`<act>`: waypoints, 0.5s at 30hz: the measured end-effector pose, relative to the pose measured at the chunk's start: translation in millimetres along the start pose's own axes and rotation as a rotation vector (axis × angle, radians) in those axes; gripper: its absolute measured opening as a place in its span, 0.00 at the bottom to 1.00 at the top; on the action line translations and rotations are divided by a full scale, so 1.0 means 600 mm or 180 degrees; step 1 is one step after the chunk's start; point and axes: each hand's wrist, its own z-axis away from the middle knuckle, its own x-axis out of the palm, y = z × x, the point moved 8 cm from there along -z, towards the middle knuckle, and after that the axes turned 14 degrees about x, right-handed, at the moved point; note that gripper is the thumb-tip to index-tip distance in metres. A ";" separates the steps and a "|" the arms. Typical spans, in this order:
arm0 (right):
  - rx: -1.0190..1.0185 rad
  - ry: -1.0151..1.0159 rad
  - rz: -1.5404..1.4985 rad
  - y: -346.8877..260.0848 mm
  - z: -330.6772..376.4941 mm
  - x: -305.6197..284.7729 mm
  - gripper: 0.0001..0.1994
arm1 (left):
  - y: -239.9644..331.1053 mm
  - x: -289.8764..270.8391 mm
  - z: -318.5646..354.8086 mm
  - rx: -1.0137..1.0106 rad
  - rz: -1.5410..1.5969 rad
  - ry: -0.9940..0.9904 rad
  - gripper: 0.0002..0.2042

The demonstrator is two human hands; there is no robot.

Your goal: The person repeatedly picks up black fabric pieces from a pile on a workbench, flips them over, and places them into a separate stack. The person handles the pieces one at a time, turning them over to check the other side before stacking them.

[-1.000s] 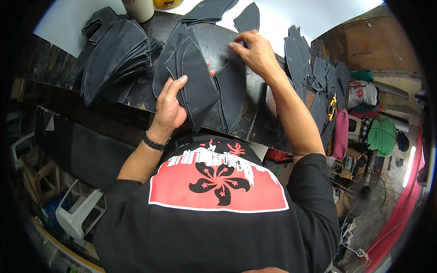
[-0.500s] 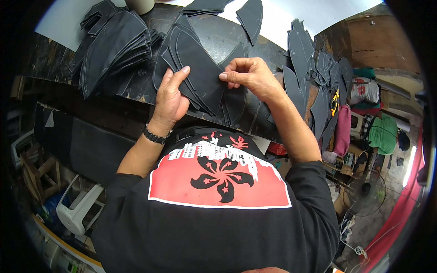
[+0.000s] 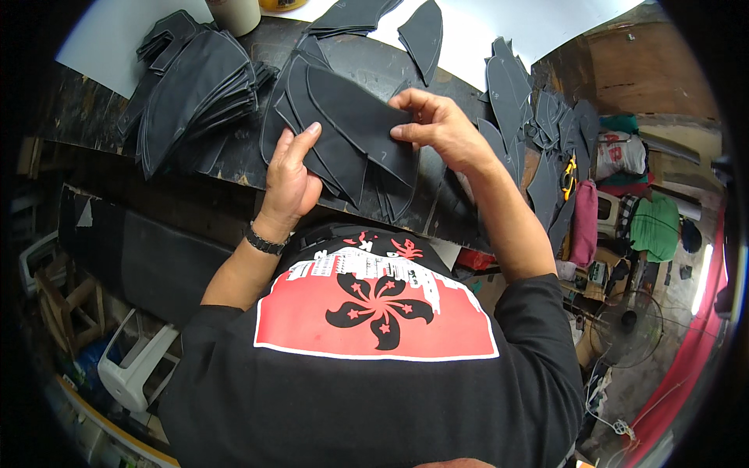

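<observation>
My left hand point(image 3: 293, 170) grips the lower left edge of several overlapping cut pieces of black sheet material, its thumb on top and its other fingers mostly hidden underneath. The topmost black cut piece point(image 3: 355, 117) is curved and lies shifted to the right over the others. My right hand point(image 3: 437, 129) pinches that piece's right edge between thumb and fingers. More black pieces lie beneath on the dark table point(image 3: 234, 160), reaching its front edge.
A thick pile of black pieces point(image 3: 195, 86) stands at the left. Others point(image 3: 421, 39) lie at the back and along the right point(image 3: 511, 93), near yellow-handled scissors point(image 3: 569, 178). A beige cylinder point(image 3: 234, 14) stands behind. A fan point(image 3: 628, 324) is at lower right.
My right hand has moved slightly right, drawing the top black piece rightward off the pieces under it. My left hand stays on the lower left edge.
</observation>
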 end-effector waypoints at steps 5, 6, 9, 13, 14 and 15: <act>-0.0322 0.0579 0.0235 -0.038 -0.011 -0.081 0.13 | 0.006 0.016 -0.002 0.0037 -0.0019 -0.0154 0.20; -0.0378 0.0523 0.0425 -0.053 -0.007 -0.098 0.11 | 0.008 0.027 -0.002 0.0076 0.0071 -0.0336 0.21; -0.0424 0.0232 0.1334 -0.085 0.004 -0.116 0.08 | 0.012 0.042 -0.004 0.0123 0.0122 -0.0554 0.21; -0.0450 0.0147 0.2561 -0.080 0.010 -0.058 0.07 | 0.014 0.041 -0.004 0.0109 0.0081 -0.0479 0.20; -0.0249 -0.0013 0.2987 -0.067 0.010 -0.038 0.06 | 0.015 0.044 -0.004 0.0135 0.0127 -0.0528 0.20; -0.0572 0.0054 0.3248 -0.070 0.015 -0.013 0.06 | 0.015 0.044 -0.004 0.0134 0.0133 -0.0523 0.20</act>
